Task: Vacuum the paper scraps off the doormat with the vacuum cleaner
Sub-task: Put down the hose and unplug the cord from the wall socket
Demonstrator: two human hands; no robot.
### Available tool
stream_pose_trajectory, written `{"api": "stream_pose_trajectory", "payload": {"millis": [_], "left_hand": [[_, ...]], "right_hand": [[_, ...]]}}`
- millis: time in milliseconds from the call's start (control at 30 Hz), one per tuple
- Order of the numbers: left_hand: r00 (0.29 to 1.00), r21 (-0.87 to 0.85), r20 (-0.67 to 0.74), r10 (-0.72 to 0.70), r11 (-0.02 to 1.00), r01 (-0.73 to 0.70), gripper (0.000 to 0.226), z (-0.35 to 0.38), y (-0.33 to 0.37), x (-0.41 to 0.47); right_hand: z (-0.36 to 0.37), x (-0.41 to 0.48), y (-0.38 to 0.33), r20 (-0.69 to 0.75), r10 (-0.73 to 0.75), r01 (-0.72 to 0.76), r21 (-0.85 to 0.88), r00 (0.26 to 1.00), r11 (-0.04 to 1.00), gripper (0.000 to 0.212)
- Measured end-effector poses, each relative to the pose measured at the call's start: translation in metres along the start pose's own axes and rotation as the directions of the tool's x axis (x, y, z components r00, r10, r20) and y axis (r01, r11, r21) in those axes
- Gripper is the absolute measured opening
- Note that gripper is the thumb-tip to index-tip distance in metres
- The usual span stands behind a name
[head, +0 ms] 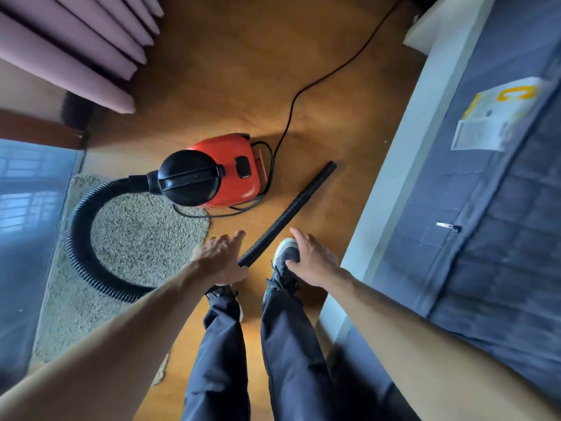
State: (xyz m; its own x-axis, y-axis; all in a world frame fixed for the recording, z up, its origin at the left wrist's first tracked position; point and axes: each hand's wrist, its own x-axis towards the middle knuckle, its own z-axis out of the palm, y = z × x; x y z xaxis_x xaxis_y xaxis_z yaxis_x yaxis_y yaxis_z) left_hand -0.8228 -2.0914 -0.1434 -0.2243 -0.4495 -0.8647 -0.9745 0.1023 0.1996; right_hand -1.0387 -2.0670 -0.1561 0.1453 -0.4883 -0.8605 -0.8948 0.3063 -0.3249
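Wooden floor under doormat, vacuum cleaner, loose tube

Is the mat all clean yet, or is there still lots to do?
The mat shows no scraps I can make out, so it looks clean. The vacuum cleaner sits on the floor, its hose curling over the mat with its nozzle end lying loose. The left hand and right hand hover empty. Putting the vacuum away may be left.

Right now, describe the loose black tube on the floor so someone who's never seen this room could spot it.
Find the red vacuum cleaner on the wooden floor. Just to its right, a straight black ribbed tube lies diagonally between it and the grey bed, near end by the left hand. Unlike the curved hose looping over the doormat, it is straight and detached.
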Motion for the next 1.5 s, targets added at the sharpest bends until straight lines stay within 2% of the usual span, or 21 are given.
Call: {"api": "stream_pose_trajectory", "payload": {"millis": [167, 333, 467, 633, 767, 867, 1000, 1500], "left_hand": [[0.997, 0.091, -0.072, -0.002, 0.996, 0.009, 0.077, -0.038, 0.014, -0.046], [0.995, 0.096, -0.097, -0.038, 0.994, 0.048, 0.078, -0.069, 0.031, -0.091], [0.989, 0.087, -0.147, -0.012, 0.996, 0.025, 0.079, -0.094, 0.049, -0.123], [0.983, 0.104, -0.185, -0.004, 0.994, 0.024, 0.086, -0.123, 0.069, -0.159], [0.974, 0.114, -0.224, 0.024, 0.993, 0.002, 0.086, -0.147, 0.071, -0.189], [0.965, 0.146, -0.261, 0.036, 0.989, 0.003, 0.085, -0.169, 0.07, -0.214], [0.944, 0.181, -0.322, 0.072, 0.983, -0.013, 0.084, -0.196, 0.072, -0.245], [0.906, 0.232, -0.376, 0.193, 0.967, -0.109, 0.087, -0.28, 0.075, -0.277]], "right_hand": [[-0.033, -0.051, -0.016, -0.025, -0.074, 0.07, -0.131, 0.997, 0.989, 0.075], [-0.069, -0.109, -0.028, -0.031, -0.171, 0.158, -0.257, 0.985, 0.954, 0.068], [-0.099, -0.149, -0.036, -0.037, -0.208, 0.181, -0.356, 0.978, 0.917, 0.067], [-0.128, -0.18, -0.052, -0.099, -0.185, 0.14, -0.352, 0.978, 0.925, 0.064], [-0.148, -0.208, -0.065, -0.179, -0.16, 0.102, -0.293, 0.971, 0.951, 0.072], [-0.163, -0.232, -0.075, -0.281, -0.139, 0.078, -0.217, 0.95, 0.973, 0.076], [-0.179, -0.265, -0.088, -0.378, -0.157, 0.08, -0.212, 0.912, 0.974, 0.079], [-0.221, -0.327, -0.115, -0.528, -0.07, -0.048, -0.206, 0.846, 0.977, 0.079]]}}
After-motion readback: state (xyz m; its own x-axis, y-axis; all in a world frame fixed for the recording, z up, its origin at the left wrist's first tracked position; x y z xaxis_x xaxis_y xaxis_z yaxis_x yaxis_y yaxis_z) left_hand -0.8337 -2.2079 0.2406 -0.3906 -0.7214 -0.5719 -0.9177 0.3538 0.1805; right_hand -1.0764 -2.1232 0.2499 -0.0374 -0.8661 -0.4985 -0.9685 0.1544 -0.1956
